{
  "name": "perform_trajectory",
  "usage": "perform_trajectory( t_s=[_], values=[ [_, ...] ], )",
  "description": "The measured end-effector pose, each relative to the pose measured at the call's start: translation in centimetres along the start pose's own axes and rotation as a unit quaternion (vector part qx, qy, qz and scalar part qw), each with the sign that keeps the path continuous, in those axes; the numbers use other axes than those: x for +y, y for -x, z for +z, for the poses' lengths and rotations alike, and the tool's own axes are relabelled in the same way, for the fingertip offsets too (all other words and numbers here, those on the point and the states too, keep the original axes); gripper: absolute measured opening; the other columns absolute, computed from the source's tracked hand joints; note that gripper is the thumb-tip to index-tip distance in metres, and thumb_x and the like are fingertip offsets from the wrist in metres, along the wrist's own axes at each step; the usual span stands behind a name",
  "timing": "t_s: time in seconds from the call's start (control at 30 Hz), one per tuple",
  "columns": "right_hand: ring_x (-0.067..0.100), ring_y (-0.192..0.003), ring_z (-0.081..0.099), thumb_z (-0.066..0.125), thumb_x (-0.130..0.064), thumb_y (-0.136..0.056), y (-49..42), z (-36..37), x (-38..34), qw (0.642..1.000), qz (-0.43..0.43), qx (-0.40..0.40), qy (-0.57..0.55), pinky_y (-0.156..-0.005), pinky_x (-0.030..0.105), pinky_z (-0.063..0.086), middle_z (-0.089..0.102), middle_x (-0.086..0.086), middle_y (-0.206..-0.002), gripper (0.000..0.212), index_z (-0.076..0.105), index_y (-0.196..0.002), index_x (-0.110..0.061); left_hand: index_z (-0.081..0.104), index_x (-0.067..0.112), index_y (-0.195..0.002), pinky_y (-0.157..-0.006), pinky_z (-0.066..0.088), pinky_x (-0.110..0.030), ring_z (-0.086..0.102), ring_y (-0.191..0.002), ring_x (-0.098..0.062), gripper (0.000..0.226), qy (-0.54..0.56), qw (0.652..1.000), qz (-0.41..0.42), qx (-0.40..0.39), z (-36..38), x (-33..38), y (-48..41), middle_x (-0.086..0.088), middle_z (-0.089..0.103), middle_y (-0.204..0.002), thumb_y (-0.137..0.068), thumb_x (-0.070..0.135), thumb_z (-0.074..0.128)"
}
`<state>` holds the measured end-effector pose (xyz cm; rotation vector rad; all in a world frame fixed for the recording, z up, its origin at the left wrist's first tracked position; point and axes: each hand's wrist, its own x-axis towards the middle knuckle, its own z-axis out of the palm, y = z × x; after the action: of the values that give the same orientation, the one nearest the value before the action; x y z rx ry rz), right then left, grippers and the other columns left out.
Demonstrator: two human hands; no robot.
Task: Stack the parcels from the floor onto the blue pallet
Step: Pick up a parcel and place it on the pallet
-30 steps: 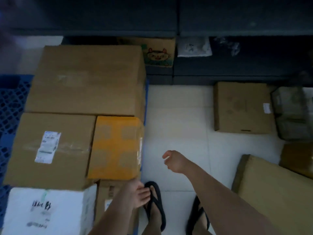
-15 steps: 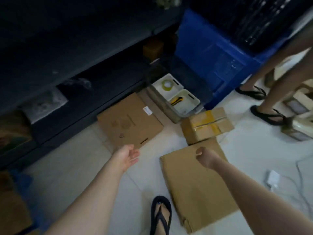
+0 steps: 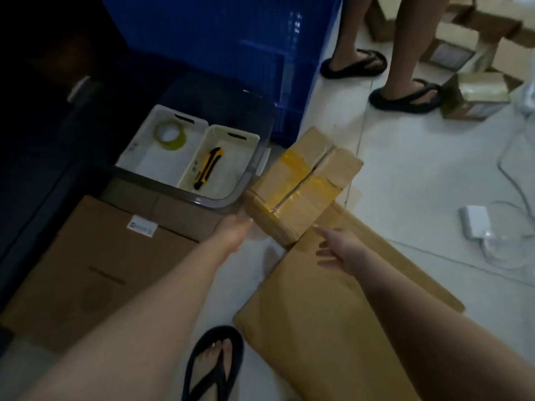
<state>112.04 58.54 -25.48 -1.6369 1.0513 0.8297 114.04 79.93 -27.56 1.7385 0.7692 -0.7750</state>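
Yellow-taped brown cardboard parcel [image 3: 301,186] lies on the floor, one end upon a big flat cardboard box [image 3: 333,328], just beside a clear plastic bin [image 3: 208,201]. Left hand [image 3: 234,230] and right hand [image 3: 340,248] are open near it.

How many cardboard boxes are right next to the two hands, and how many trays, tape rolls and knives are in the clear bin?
Brown cardboard boxes: 3 (small yellow-taped box, flat labelled box, large flat box)
White plastic trays: 2 (tray with tape, tray with knife)
Yellowish tape roll: 1
Yellow-and-black utility knife: 1
Total: 7
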Motion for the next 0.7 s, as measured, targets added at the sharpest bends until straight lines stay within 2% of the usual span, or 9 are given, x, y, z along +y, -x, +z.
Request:
perform_trajectory(
  t_s=[0.07,0.2,0.27,0.33,0.4,0.47,0.57,0.63,0.7],
  values=[
    [0.032,-0.096,0.058,0.070,-0.047,-0.077,-4.0,1.8,0.5,0.993,0.005,-0.017,-0.114,-0.053,0.037,0.056,0.050,0.008,-0.115,0.065,0.046,-0.126,-0.013,0.034,0.005,-0.142,-0.103,0.042,-0.042,0.049,-0.125,-0.029,0.065,-0.042,0.997,0.062,0.011,1.9,-0.4,-4.6,-0.014,0.049,-0.137,-0.090,0.038,0.056],
    [0.037,-0.114,0.049,0.067,-0.059,-0.073,-8.7,4.1,2.8,0.970,-0.004,-0.105,-0.218,-0.061,0.044,0.057,0.037,-0.003,-0.115,0.080,0.030,-0.139,-0.033,0.018,0.014,-0.150,-0.114,0.028,-0.044,0.032,-0.139,-0.028,0.091,0.004,0.994,0.095,0.056,4.7,-0.7,-9.5,-0.010,0.030,-0.154,-0.080,0.048,0.065],
    [0.030,-0.103,0.052,0.062,-0.055,-0.080,-9.8,4.7,3.6,0.963,-0.022,-0.125,-0.238,-0.059,0.041,0.056,0.043,-0.009,-0.110,0.074,0.027,-0.142,-0.037,0.021,0.023,-0.149,-0.110,0.033,-0.048,0.037,-0.136,-0.030,0.093,0.069,0.991,0.081,0.082,5.4,-0.6,-10.4,-0.007,0.035,-0.151,-0.074,0.050,0.070],
    [0.028,-0.100,0.055,0.057,-0.047,-0.087,-10.3,4.7,3.9,0.950,-0.032,-0.136,-0.280,-0.067,0.044,0.056,0.051,-0.008,-0.112,0.059,0.032,-0.139,-0.035,0.032,0.026,-0.141,-0.104,0.039,-0.052,0.046,-0.125,-0.029,0.084,0.121,0.986,0.075,0.085,6.0,-0.6,-10.5,-0.005,0.045,-0.142,-0.071,0.042,0.076],
    [0.029,-0.102,0.058,0.051,-0.036,-0.094,-9.8,4.2,4.1,0.931,-0.050,-0.136,-0.334,-0.070,0.045,0.055,0.055,-0.003,-0.119,0.044,0.036,-0.135,-0.035,0.043,0.025,-0.125,-0.097,0.046,-0.053,0.052,-0.111,-0.025,0.068,0.137,0.984,0.083,0.079,6.5,-0.2,-9.6,-0.003,0.054,-0.127,-0.069,0.032,0.080],
    [0.027,-0.098,0.059,0.047,-0.024,-0.097,-8.1,3.0,4.5,0.913,-0.066,-0.128,-0.381,-0.068,0.043,0.055,0.059,-0.005,-0.112,0.039,0.039,-0.133,-0.037,0.046,0.022,-0.109,-0.088,0.053,-0.051,0.057,-0.101,-0.022,0.055,0.143,0.983,0.090,0.072,6.8,0.2,-7.3,-0.002,0.057,-0.115,-0.068,0.023,0.082],
    [0.026,-0.096,0.061,0.045,-0.011,-0.097,-3.5,1.1,5.4,0.903,-0.053,-0.118,-0.411,-0.070,0.039,0.053,0.063,-0.003,-0.106,0.039,0.044,-0.130,-0.032,0.046,0.017,-0.099,-0.083,0.055,-0.036,0.061,-0.093,-0.020,0.050,0.131,0.980,0.112,0.095,6.5,0.6,-1.7,-0.005,0.060,-0.106,-0.065,0.016,0.083],
    [0.025,-0.092,0.061,0.043,-0.004,-0.096,0.3,0.0,6.3,0.907,-0.039,-0.104,-0.406,-0.073,0.037,0.052,0.065,0.001,-0.105,0.043,0.044,-0.135,-0.023,0.046,0.016,-0.094,-0.072,0.051,-0.026,0.062,-0.086,-0.017,0.048,0.091,0.981,0.130,0.115,6.1,0.5,3.4,-0.005,0.062,-0.101,-0.064,0.017,0.084],
    [0.024,-0.084,0.062,0.040,0.002,-0.096,4.4,-1.1,7.2,0.918,-0.021,-0.096,-0.384,-0.065,0.034,0.053,0.066,0.003,-0.100,0.045,0.044,-0.136,-0.016,0.046,0.021,-0.089,-0.059,0.047,-0.016,0.061,-0.077,-0.008,0.046,0.055,0.981,0.139,0.123,5.7,0.4,9.0,-0.003,0.063,-0.096,-0.064,0.019,0.084]
  ],
)
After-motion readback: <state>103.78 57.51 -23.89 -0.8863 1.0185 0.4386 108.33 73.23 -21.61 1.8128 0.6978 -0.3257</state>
